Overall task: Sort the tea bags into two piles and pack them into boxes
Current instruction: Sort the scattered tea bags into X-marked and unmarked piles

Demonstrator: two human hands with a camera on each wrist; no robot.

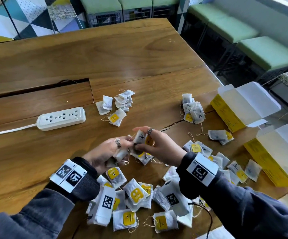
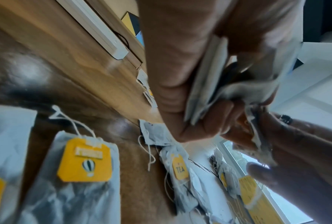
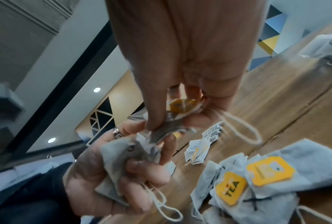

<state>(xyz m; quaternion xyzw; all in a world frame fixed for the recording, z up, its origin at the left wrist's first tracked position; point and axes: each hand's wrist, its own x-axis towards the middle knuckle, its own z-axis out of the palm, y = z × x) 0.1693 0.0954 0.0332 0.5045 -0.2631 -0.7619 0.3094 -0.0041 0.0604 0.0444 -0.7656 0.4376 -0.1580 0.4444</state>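
This looks like an office lounge or shared meeting space. A long wooden bench [image 1: 105, 54] has a cable slot [image 1: 36, 90] cut into its top, and a white power strip [image 1: 61, 118] lies beside that slot. Green-cushioned cube stools [image 1: 243, 30] on dark wire frames line two sides. The far wall [image 1: 19, 18] carries a bright geometric triangle pattern, and the right wrist view shows recessed ceiling spotlights [image 3: 97, 89].
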